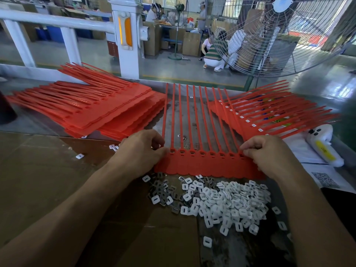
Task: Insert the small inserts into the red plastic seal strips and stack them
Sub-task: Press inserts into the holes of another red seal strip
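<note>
Between my hands lies a red seal strip sheet, tails pointing far. My left hand pinches its left corner with curled fingers; my right hand pinches the right end likewise. Just near it sits the white insert pile. Red stacks lie far left and far right.

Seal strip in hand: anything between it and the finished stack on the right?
Nothing visible. The seal strip, held at both ends by the left hand and right hand, lies right beside the right stack, whose near edge overlaps its tails. Only bare table lies between.
</note>
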`<state>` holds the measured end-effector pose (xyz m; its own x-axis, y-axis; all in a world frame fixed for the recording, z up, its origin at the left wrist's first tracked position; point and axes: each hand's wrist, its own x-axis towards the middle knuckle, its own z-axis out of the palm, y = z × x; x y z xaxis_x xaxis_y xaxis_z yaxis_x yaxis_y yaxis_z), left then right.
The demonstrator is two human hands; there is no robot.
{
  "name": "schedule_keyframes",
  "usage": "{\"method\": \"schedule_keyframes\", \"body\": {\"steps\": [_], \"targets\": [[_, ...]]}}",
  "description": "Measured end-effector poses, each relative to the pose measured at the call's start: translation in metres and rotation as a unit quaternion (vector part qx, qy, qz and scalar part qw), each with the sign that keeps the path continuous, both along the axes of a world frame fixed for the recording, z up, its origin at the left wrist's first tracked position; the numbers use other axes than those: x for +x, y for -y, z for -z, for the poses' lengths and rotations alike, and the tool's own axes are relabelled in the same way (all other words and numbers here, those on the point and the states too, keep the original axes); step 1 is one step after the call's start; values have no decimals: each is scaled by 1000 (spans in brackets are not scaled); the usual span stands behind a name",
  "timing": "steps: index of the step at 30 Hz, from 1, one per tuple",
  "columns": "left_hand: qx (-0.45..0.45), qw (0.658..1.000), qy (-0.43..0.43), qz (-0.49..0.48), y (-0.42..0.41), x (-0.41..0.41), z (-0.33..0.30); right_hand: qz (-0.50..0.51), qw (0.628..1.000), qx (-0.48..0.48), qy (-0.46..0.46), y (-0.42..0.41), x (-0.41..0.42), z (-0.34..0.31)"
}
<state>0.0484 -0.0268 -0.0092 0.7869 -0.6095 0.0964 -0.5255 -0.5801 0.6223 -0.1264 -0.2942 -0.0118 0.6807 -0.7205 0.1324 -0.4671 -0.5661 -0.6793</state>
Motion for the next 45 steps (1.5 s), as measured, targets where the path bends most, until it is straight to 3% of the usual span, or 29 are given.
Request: {"method": "schedule_keyframes", "body": {"steps": [5,11,16,32,41,45], "targets": [[0,1000,-2,1,0,1,1,-94,995,-15,40,-37,7,-18],[5,1000,5,1,1,2,1,-308,950,-20,-47,-93,24,-22],[0,1000,16,-4,2,2,2,-390,915,-38,-95,-111,30,-15],[2,1000,26,5,2,5,5,-403,901,-91,-132,-127,32,-20],[5,1000,23,8,2,4,3,-366,930,-8,-39,-127,32,-16],[0,1000,15,1,2,3,2,-304,952,12,4,-118,33,-16]]}}
